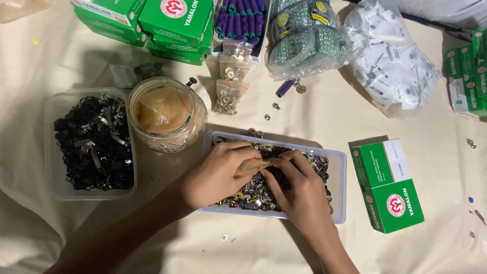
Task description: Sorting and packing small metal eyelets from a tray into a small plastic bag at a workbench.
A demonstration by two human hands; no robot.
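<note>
Packet [249, 167]: small tan bag, pinched over the tray [339, 177] of metal snaps [253, 195], near centre.
Handling: judged light, soft and crinkly; best taken by its edges.
Left hand [215, 175]: fingers curled shut on the packet's left side.
Right hand [299, 190]: fingertips closed on its right edge.
Left of tray: jar [166, 114], box of dark clips [94, 144].

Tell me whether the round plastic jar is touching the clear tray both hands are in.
Cannot tell. In the head view the jar overlaps the tray's back-left corner, hiding any contact or gap.
</note>
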